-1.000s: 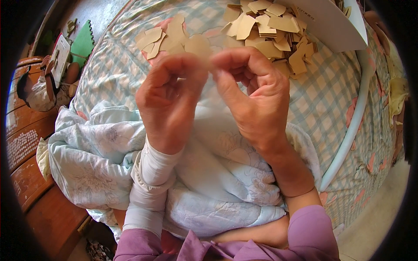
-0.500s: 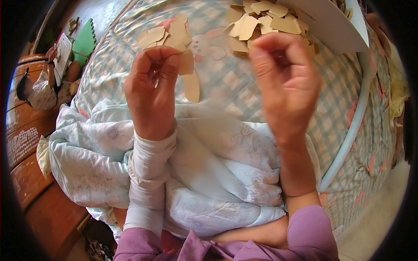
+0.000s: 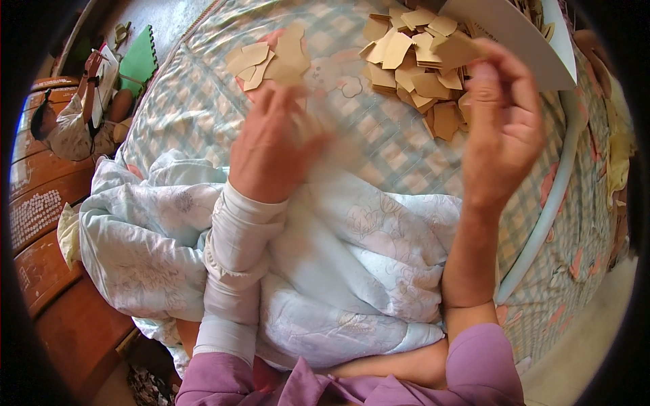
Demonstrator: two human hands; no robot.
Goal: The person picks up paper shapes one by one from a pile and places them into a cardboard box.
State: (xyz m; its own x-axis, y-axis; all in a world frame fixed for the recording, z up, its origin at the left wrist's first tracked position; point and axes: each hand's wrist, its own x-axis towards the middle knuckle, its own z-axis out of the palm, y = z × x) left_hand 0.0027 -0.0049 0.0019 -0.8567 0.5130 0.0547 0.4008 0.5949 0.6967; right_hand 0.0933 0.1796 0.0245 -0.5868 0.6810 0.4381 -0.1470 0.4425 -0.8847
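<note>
My right hand (image 3: pixel 504 128) is closed, pinching a tan card piece (image 3: pixel 457 51) between thumb and fingertips. It hangs over the right side of a large heap of cut tan card pieces (image 3: pixel 408 71), some stacked in layers. My left hand (image 3: pixel 271 145) is blurred by motion, palm down, the thumb apart from the fingers. No card shows in it. Its fingertips are just on the near side of a smaller group of tan card pieces (image 3: pixel 252 64), which overlap on the checked cloth. What lies beneath the left palm is hidden.
A white box (image 3: pixel 514 34) with more card pieces stands at the far right. A pale blue quilt (image 3: pixel 352 250) covers my lap. The bed's checked cloth (image 3: pixel 379 159) spreads around. At the far left a person (image 3: pixel 78 128) sits by a green mat (image 3: pixel 139 61).
My left hand has turned palm down, and the card pieces it held no longer show. My right hand has moved right and now pinches a card piece over the heap.
</note>
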